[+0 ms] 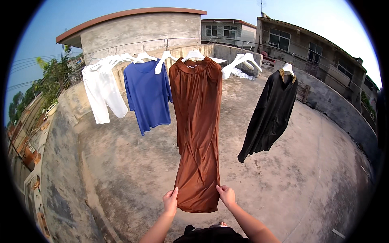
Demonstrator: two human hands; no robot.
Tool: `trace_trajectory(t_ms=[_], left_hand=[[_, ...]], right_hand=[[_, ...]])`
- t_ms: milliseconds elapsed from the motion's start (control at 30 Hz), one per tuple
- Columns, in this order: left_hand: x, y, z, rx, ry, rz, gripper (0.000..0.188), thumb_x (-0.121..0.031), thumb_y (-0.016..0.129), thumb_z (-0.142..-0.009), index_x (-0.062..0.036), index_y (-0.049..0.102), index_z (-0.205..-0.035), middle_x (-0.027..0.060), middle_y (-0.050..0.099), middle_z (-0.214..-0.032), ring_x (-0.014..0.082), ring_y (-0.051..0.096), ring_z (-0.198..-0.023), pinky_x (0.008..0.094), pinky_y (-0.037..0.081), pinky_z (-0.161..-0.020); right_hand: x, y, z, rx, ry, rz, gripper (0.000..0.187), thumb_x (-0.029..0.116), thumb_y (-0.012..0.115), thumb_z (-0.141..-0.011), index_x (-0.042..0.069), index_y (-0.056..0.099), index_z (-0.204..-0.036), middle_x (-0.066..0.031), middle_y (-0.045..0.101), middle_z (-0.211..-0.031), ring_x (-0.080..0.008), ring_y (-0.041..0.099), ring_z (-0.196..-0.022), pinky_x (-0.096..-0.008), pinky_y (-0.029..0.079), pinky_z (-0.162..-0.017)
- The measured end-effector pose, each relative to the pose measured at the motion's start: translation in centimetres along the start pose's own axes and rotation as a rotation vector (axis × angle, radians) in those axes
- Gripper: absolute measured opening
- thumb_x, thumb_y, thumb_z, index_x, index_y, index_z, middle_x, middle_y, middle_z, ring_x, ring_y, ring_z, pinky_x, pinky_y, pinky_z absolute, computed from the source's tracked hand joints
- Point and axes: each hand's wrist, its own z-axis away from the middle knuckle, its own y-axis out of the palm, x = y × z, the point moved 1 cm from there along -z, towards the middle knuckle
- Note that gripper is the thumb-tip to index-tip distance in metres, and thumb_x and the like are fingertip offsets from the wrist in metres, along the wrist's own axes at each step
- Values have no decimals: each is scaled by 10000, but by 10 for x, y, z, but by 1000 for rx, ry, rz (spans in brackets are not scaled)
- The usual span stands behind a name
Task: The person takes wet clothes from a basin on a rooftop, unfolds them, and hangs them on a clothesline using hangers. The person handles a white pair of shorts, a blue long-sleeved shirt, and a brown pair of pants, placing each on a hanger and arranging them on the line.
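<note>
A long brown skirt (197, 121) with a gathered waistband hangs from a white hanger (193, 54) on the clothesline. Its lower end is drawn out toward me. My left hand (170, 200) pinches the left side edge just above the hem, and my right hand (227, 195) pinches the opposite edge at about the same height. Between the two hands the cloth is spread, with soft folds running up it. Left of the skirt hangs a blue top (148, 95), and beyond that, white trousers (104, 93). A black long-sleeved top (270, 113) hangs apart on the right.
Several bare white hangers (245, 60) hang on the line (231, 39). A low wall (65, 174) borders the concrete rooftop (121, 170) on the left, another wall (340, 109) on the right. Light-coloured cloth or sheeting (243, 74) lies behind the line.
</note>
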Motion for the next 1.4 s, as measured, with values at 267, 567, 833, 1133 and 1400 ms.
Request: trace_trajectory(t_ms=[267,567,833,1133,1400], left_hand=[[71,-16,-24,-245,-181,-3,296,-227,646,-863,67,637,-834,13,577,-759,119,506,-715,285,409,-668],[18,-4,-2,278,-211,204,247,-157,642,-849,51,658,-980,72,654,-933,159,597,-879,293,444,-804],[-8,-14,6,367,-265,297,201,-142,645,-845,35,663,-939,49,653,-893,120,597,-839,264,450,-762],[-7,-35,-2,326,-304,178,222,-141,628,-862,50,653,-974,84,664,-931,154,611,-886,282,458,-790],[43,-15,-41,366,-435,-8,294,-260,632,-869,14,672,-967,44,662,-917,120,589,-864,271,436,-795]], right_hand=[[-8,-28,24,-178,-204,70,346,361,559,-851,48,669,-754,-134,649,-751,-313,615,-745,-389,494,-717],[-49,-22,-41,377,145,74,373,248,529,-798,62,639,-1102,-178,652,-1039,-297,621,-971,-376,477,-854],[9,39,-123,351,186,-641,717,485,562,-864,16,356,-1367,-121,459,-1334,-225,475,-1191,-391,382,-978],[74,54,-157,386,152,-1255,168,275,628,-874,139,579,-960,37,616,-857,-97,570,-760,-254,447,-713],[98,-9,-153,479,70,-1298,304,132,560,-826,38,535,-1114,-67,594,-1132,-200,544,-1064,-379,400,-947]])
